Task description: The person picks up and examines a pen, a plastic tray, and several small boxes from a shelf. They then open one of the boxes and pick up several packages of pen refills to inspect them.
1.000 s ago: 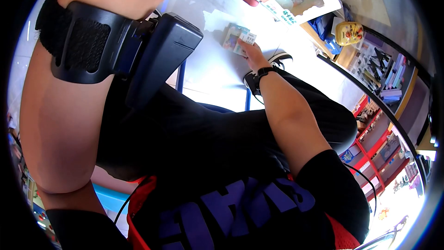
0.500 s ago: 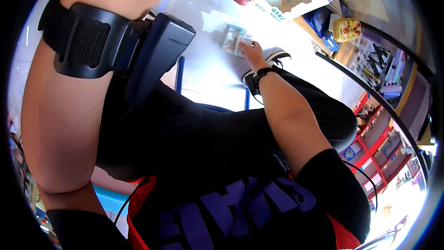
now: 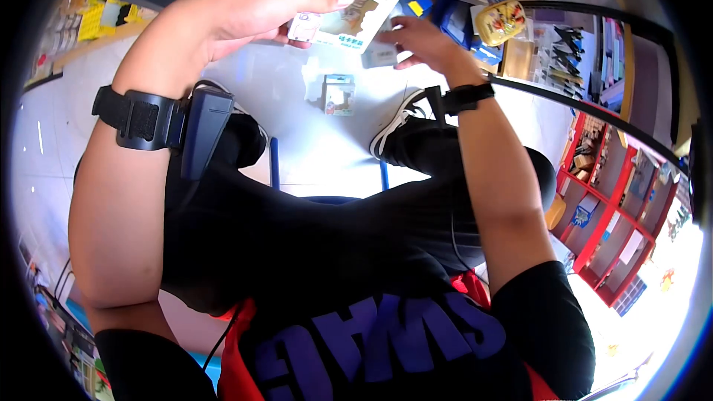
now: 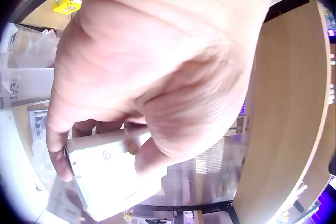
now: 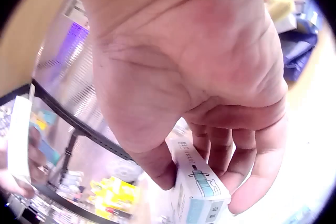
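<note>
My left hand (image 3: pixel 275 0) grips a flat card-style box (image 3: pixel 349 7) with a hang tab, a window and a pink cartoon print. In the left wrist view, the thumb lies across the overexposed white face of this box (image 4: pixel 113 179). My right hand (image 3: pixel 434 44) pinches a small white box (image 5: pixel 197 187) with a turquoise drawing and printed characters, thumb on one side and fingers on the other. It is raised close to the left hand's box. Below both hands, another small windowed box (image 3: pixel 339 95) lies on the pale floor (image 3: pixel 297 96).
Shoes (image 3: pixel 394 126) flank the box on the floor. At the right are a yellow pouch (image 3: pixel 501 22), blue packages (image 3: pixel 445 18) and a glass-fronted case with pens (image 3: pixel 564 59). A red shelf (image 3: pixel 609 200) stands lower right; yellow packets (image 3: pixel 96 18) fill the upper left.
My right hand has lifted a small box from the floor and moved up and right in view. Another small box stays below. My left hand with its box now shows lower and further left.
</note>
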`<state>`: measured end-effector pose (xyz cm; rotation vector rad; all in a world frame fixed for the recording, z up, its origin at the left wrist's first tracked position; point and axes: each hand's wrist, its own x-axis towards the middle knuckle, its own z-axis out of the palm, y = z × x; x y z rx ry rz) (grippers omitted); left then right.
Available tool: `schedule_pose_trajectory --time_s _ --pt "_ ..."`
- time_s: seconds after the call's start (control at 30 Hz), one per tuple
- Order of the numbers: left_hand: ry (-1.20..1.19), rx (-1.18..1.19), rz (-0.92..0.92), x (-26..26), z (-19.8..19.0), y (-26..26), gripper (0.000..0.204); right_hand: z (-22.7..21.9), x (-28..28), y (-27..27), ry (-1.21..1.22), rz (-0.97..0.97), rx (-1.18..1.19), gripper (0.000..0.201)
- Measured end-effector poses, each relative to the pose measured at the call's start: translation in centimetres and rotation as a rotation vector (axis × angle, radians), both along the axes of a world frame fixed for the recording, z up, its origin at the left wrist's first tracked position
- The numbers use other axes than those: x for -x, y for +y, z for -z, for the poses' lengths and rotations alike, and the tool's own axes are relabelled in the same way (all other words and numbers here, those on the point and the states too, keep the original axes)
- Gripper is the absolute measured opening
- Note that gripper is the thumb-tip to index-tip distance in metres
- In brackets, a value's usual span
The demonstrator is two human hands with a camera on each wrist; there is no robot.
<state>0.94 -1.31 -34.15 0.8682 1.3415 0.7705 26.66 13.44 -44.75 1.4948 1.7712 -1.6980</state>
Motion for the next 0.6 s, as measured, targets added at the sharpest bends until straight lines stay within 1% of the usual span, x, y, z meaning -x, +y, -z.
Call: schedule_pose_trajectory --time_s 0.07,0.13,0.17,0.2,0.27,0.3,0.37,0.4,0.47,0.53,0.57,0.6 --pt "-0.027 -0.012 0.010 -0.3 -0.3 -0.1 0.053 -4.8 -0.5 1.2 0.026 -0.051 -0.108 0.071" --pt "-0.012 -0.022 -0.049 -0.8 -0.3 -0.3 0.054 -8.2 -1.9 2.0 0.056 -0.085 -0.176 0.066" --pt "-0.010 -0.026 -0.044 -0.9 -0.4 -0.3 0.054 -9.4 -2.8 2.4 0.117 -0.074 -0.187 0.059" --pt "-0.013 -0.022 -0.042 -1.1 -0.3 -0.4 0.055 -10.4 -3.3 2.3 0.117 -0.066 -0.187 0.059" --pt "-0.021 -0.013 -0.033 -1.4 0.3 -0.4 0.055 -12.0 -3.9 1.6 0.299 -0.107 -0.221 0.055" --pt "0.008 -0.010 -0.022 -1.4 0.8 -0.4 0.055 -12.4 -3.9 0.8 0.295 -0.102 -0.220 0.055" --pt "0.032 -0.007 -0.007 -1.6 1.0 -0.5 0.055 -13.0 -2.7 -1.4 0.551 -0.149 -0.268 0.058" --pt "-0.012 -0.018 -0.006 -1.8 0.8 -0.6 0.055 -13.7 -2.0 -2.3 0.548 -0.148 -0.269 0.058" --pt "-0.057 -0.026 -0.005 -2.0 0.4 -0.7 0.056 -15.1 -0.4 -3.8 0.443 -0.050 -0.153 0.031" --pt "-0.074 -0.008 -0.016 -2.1 -0.5 -0.6 0.057 -15.4 0.5 -4.6 0.420 -0.029 -0.191 0.033" --pt "-0.061 -0.015 -0.093 -2.4 -0.3 -0.6 0.047 -15.3 0.8 -4.7 0.444 0.007 -0.171 0.032" --pt "-0.064 -0.015 -0.097 -2.6 -1.7 -0.6 0.047 -15.2 1.1 -4.7 0.467 0.041 -0.149 0.031"
